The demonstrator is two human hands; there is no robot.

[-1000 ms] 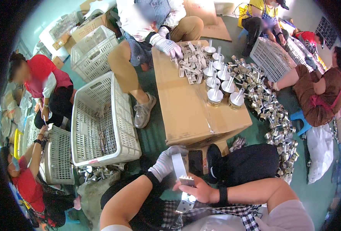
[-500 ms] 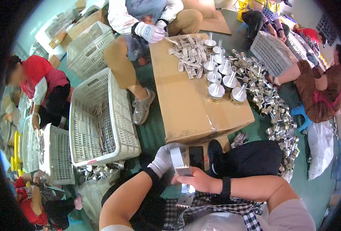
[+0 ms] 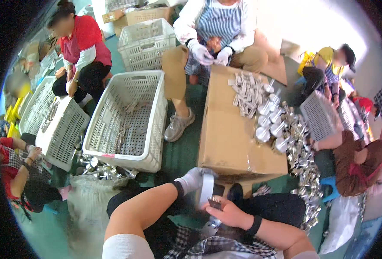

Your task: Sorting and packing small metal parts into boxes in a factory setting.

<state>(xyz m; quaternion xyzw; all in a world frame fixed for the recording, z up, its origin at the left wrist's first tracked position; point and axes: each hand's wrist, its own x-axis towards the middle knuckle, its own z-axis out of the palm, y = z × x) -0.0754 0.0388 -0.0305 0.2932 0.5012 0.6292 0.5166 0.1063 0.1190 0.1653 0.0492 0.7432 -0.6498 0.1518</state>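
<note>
Right hand [image 3: 234, 215] pinches toothed metal piece [image 3: 215, 203], gloved left hand [image 3: 191, 179] against pale band [image 3: 207, 190] just short of cardboard box [image 3: 227, 142], can't tell its grip; best keep bare skin off teeth.

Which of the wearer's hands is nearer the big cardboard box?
Left: the gloved left hand is by the near edge of the cardboard box; the right hand is farther back, nearer the wearer's body.

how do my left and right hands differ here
The left hand wears a pale glove; the right hand is bare. The left hand is at the curved white strip, while the right hand grips the toothed metal piece. Both have a dark band at the wrist.
</note>
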